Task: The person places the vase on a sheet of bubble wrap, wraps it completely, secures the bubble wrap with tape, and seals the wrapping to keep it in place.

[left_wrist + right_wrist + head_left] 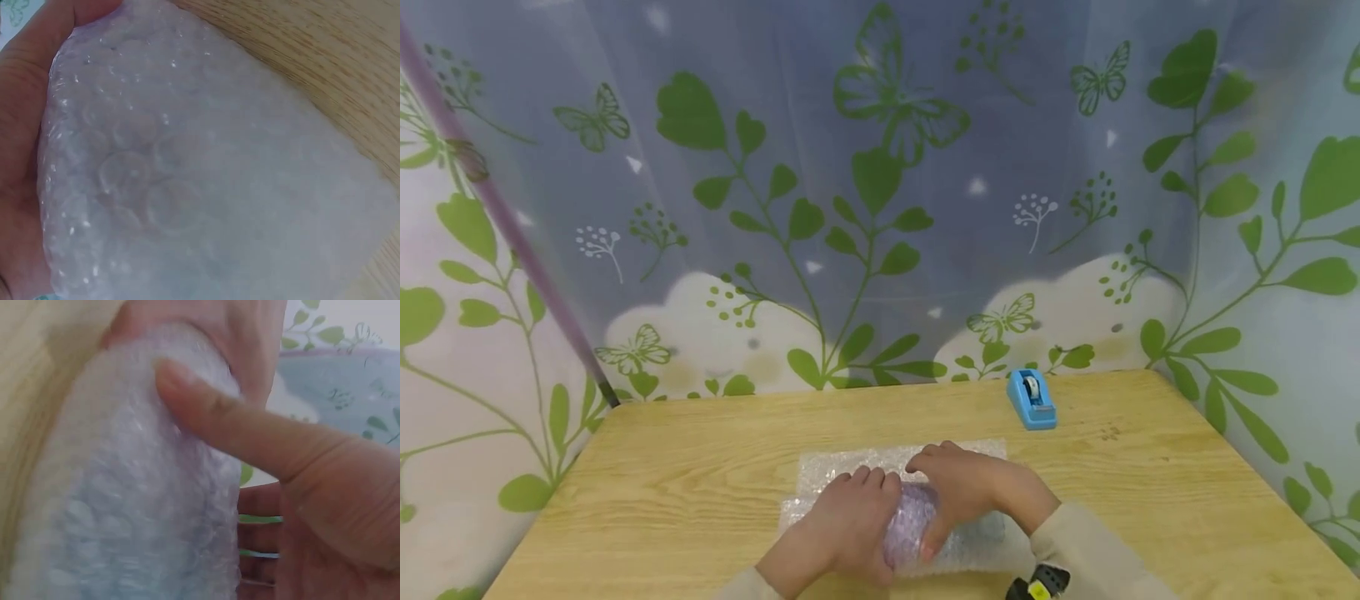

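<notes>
Bubble wrap (831, 473) lies on the wooden table, partly folded around a purple object (912, 517) whose kind I cannot tell. My left hand (853, 521) grips the wrapped object from its left side. In the left wrist view, the hand's palm lies along the edge of the clear bubble wrap (187, 162). From the right, my right hand (966, 487) holds the same bundle, thumb on the near face and fingers behind. A pale blue tint shows through the wrap (137, 506) in the right wrist view.
A blue tape dispenser (1032, 400) with a roll in it stands near the table's back right. The wooden table (700, 467) ends at a curtain (805, 208) printed with green leaves and butterflies. A dark watch-like band (1037, 583) shows by the right sleeve (1090, 554).
</notes>
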The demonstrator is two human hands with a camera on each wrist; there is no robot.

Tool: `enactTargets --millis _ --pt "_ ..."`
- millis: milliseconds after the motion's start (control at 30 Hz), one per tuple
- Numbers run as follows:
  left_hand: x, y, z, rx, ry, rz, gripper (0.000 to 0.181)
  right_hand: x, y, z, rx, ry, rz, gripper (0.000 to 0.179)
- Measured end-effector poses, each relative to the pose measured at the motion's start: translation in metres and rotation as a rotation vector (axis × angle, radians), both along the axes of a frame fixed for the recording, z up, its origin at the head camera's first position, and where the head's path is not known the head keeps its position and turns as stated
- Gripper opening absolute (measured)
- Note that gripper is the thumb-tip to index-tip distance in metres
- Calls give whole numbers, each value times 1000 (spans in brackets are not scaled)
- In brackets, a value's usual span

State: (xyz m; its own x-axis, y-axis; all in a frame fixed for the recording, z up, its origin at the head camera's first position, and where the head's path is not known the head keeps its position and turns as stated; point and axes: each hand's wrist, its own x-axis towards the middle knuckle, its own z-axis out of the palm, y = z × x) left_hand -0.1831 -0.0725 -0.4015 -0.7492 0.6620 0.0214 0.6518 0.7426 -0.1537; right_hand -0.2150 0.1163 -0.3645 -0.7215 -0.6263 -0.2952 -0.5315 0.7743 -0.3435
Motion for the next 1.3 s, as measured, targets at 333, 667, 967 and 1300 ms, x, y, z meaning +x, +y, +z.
enactTargets --millis 333,667,967,1300 --pt "-4 -4 1 99 -146 50 75 34 4 -14 -49 342 95 76" --pt "-9 -11 -11 243 -209 120 72 37 -15 -51 -12 780 69 89" --pt "-18 -15 -10 306 -375 80 70 30 -14 -49 -25 744 99 86" --pt "-30 -19 -5 370 -588 42 65 21 -15 -38 19 528 111 79"
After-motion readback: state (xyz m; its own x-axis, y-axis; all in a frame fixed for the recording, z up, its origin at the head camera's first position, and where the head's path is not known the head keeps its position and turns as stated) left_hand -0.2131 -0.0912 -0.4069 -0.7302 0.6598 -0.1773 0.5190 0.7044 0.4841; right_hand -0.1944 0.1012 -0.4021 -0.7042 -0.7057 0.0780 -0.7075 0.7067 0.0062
